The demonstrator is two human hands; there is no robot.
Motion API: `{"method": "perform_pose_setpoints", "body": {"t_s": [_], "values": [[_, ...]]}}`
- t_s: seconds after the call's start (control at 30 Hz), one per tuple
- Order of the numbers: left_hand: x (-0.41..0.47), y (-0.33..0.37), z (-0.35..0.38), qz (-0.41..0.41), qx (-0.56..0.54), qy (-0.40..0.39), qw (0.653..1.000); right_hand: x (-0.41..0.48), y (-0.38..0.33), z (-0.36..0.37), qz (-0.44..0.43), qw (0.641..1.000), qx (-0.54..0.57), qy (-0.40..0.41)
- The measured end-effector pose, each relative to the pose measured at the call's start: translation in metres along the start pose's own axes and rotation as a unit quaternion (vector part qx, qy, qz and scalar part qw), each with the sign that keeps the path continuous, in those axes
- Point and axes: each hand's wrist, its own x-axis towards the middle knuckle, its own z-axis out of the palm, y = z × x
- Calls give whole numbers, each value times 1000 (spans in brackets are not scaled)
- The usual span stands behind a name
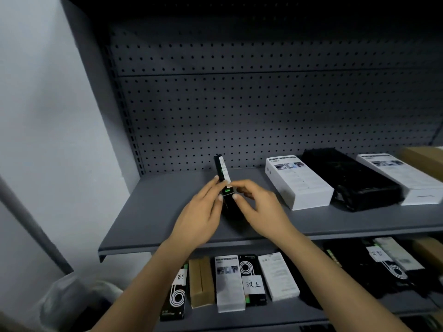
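A narrow black box (pixel 223 174) with a white label and a green mark stands on edge on the grey shelf (pixel 153 212), left of its middle. My left hand (pixel 202 212) holds the box's left side with fingers and thumb. My right hand (pixel 259 207) pinches its right side near the green mark. The lower part of the box is hidden behind my hands.
To the right on the same shelf lie a white box (pixel 298 182), a black box (pixel 347 178), another white box (pixel 402 178) and a brown carton (pixel 424 161). The shelf below holds several boxes (pixel 229 281). A pegboard (pixel 239 104) backs the shelf; a wall (pixel 48 140) stands left.
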Motion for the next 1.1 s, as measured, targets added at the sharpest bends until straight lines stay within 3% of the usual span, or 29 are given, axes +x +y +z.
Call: {"method": "perform_pose_setpoints", "body": {"t_s": [0.07, 0.17, 0.3, 0.53, 0.63, 0.83, 1.1], "values": [[-2, -5, -6, -23, -4, 20, 1000, 2, -1, 6, 47, 998, 36, 17], [-8, -15, -11, -64, -11, 40, 997, 6, 3, 15, 113, 993, -13, -20], [-15, -26, -6, -144, 35, -18, 989, 6, 4, 27, 143, 987, -37, -57], [-16, -33, 8, -122, 7, -23, 992, 8, 11, 32, 157, 986, -15, -50], [-15, -28, 10, -117, -32, -10, 993, 7, 11, 30, 165, 986, 40, -7], [-7, -7, 7, -40, -132, 90, 986, 3, 4, 23, 84, 981, 148, 96], [-2, 12, 7, -5, -179, 130, 975, -2, 3, 6, 15, 976, 182, 122]]}}
